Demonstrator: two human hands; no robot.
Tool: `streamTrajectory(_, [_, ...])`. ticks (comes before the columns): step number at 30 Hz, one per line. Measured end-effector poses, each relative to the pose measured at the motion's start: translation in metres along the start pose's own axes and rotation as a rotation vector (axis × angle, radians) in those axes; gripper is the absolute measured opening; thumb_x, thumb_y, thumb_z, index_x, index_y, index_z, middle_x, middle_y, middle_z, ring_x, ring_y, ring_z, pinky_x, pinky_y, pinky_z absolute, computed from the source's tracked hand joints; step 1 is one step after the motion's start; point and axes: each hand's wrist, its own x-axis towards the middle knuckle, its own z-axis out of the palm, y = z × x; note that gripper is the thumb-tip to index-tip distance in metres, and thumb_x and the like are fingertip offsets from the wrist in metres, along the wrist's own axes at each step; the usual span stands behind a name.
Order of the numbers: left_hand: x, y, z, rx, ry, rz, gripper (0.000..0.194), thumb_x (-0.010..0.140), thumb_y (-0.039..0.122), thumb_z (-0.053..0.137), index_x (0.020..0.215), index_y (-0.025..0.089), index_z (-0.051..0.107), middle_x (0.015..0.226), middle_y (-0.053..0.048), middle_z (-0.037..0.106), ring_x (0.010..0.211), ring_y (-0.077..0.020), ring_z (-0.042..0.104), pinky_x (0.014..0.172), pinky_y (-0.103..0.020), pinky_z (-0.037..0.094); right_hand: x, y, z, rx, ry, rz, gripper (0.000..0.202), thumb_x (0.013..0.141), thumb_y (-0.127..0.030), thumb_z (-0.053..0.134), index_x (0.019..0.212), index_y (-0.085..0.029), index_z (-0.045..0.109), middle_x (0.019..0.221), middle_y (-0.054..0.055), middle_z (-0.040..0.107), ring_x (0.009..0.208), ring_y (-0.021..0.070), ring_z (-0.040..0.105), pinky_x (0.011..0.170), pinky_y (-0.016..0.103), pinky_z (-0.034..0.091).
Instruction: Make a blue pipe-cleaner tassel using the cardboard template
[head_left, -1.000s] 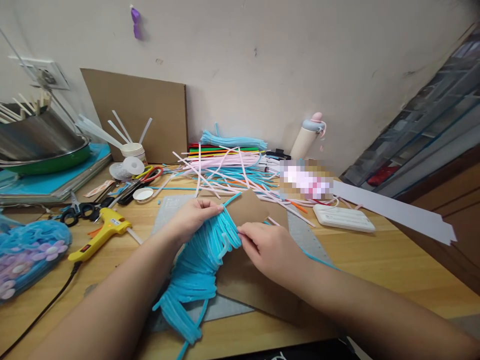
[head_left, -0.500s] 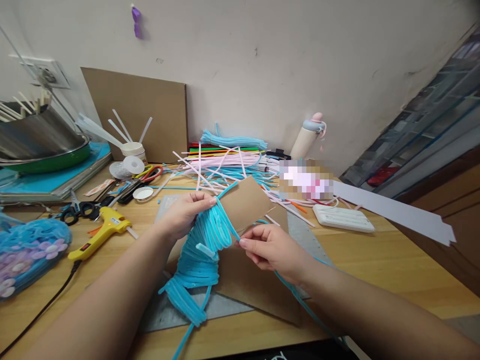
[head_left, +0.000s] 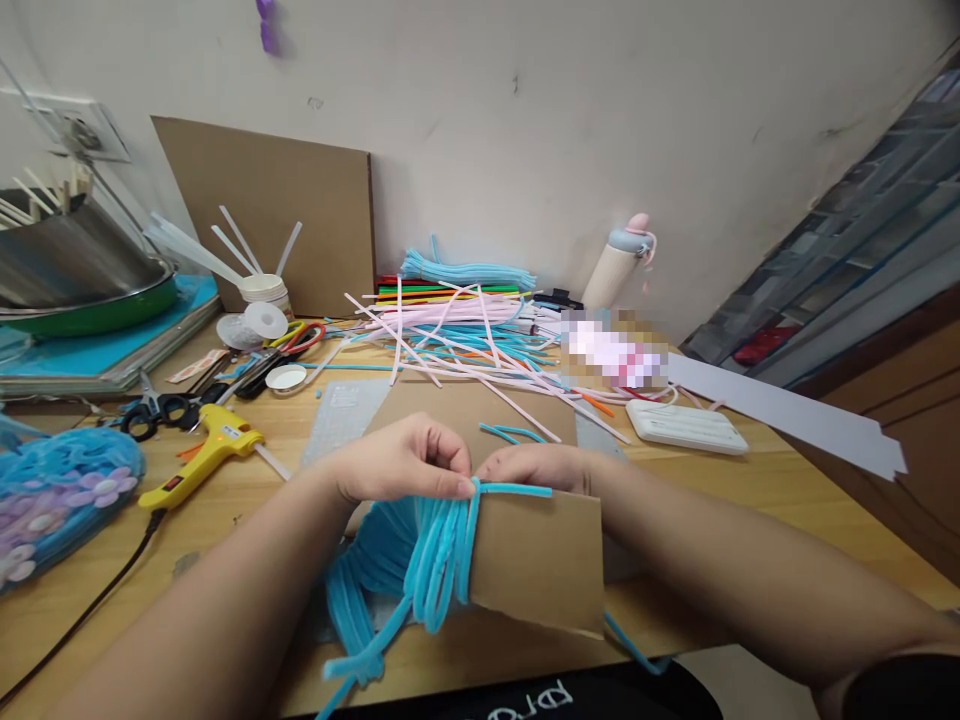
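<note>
A strip of brown cardboard (head_left: 536, 560) is wrapped on its left part with many close turns of light-blue pipe cleaner (head_left: 442, 560); its right end is bare. My left hand (head_left: 420, 460) pinches the pipe cleaner at the strip's upper edge, thumb and finger together. A short blue end sticks out to the right from that pinch. Just beyond, my right hand (head_left: 529, 468) is behind the cardboard, its fingers mostly hidden, so what it grips does not show. Loose blue tails hang at lower left and lower right.
A yellow glue gun (head_left: 199, 460), scissors (head_left: 157, 408) and a blue flowered piece (head_left: 67, 500) lie at left. Loose pink and blue pipe cleaners (head_left: 457, 330) are heaped at the back. A white power strip (head_left: 686, 427) and a bottle (head_left: 616, 265) are at right.
The wrapped cardboard has turned and come lower, its bare end now pointing right. My right hand has moved from the near side to behind the strip; my left hand has shifted along its edge.
</note>
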Motion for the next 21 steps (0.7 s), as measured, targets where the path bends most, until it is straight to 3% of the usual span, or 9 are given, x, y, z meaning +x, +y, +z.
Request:
streamTrajectory(3, [0.000,0.000,-0.001,0.055,0.009,-0.017,0.030,0.074,0.040,0.064,0.067,0.011,0.060,0.054,0.005,0.042,0.050,-0.0051,0.031,0.046,-0.019,0.023,-0.002,-0.014,-0.002,0.052,-0.027,0.028,0.014,0.065,-0.025,0.058,0.064,-0.011,0.057,0.049,-0.003,0.052,0.039,0.0048,0.044,0.039,0.015,0.034])
streamTrajectory(9, [-0.001,-0.003,-0.007,0.075,0.054,-0.024,0.032,0.073,0.042,0.065,0.066,0.011,0.059,0.053,0.006,0.040,0.049,-0.0050,0.029,0.046,-0.019,0.023,-0.012,-0.040,-0.002,-0.138,-0.005,-0.025,0.020,0.067,-0.029,0.063,0.062,-0.012,0.053,0.042,-0.009,0.040,0.032,0.0009,0.026,0.029,0.014,0.012])
streamTrajectory(15, [0.001,-0.002,-0.005,0.032,0.062,-0.019,0.030,0.071,0.040,0.066,0.065,0.011,0.059,0.054,0.005,0.041,0.050,-0.0053,0.030,0.047,-0.019,0.023,-0.006,-0.057,-0.010,-0.375,-0.139,0.066,0.028,0.063,-0.030,0.072,0.071,-0.015,0.050,0.051,-0.009,0.043,0.038,0.0016,0.027,0.033,0.015,0.017])
streamTrajectory(18, [0.001,-0.001,-0.002,0.059,0.146,-0.056,0.032,0.070,0.041,0.066,0.062,0.012,0.057,0.052,0.006,0.038,0.049,-0.0052,0.028,0.045,-0.020,0.021,-0.012,-0.074,-0.004,-0.619,-0.019,0.027,0.029,0.062,-0.030,0.072,0.069,-0.016,0.048,0.052,-0.009,0.042,0.042,0.0031,0.031,0.038,0.016,0.022])
streamTrajectory(21, [0.001,0.001,-0.003,0.065,0.288,-0.099,0.034,0.071,0.044,0.064,0.061,0.013,0.055,0.051,0.006,0.036,0.047,-0.0053,0.028,0.044,-0.020,0.019,-0.023,-0.087,0.011,-1.036,0.291,-0.076,0.018,0.066,-0.028,0.068,0.071,-0.017,0.054,0.058,-0.005,0.050,0.050,0.0067,0.041,0.046,0.019,0.029])
